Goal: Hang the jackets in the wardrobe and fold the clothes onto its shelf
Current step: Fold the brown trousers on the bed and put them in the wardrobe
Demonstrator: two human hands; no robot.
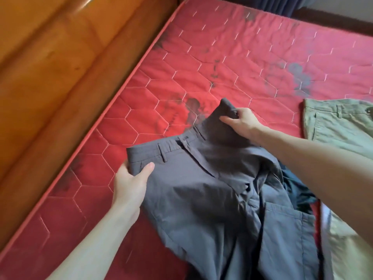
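Two bare forearms showed, seen from the person's own head. The left hand [130, 179] and the right hand [243, 123] wore no gloves, rings, or watch. No sleeve reached either wrist; both arms were uncovered to the frame's edge.

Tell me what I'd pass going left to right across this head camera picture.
Polished orange wooden bed frame → red quilted mattress → left hand gripping the grey cotton trousers → right hand pinching their waistband → pale green cotton trousers.
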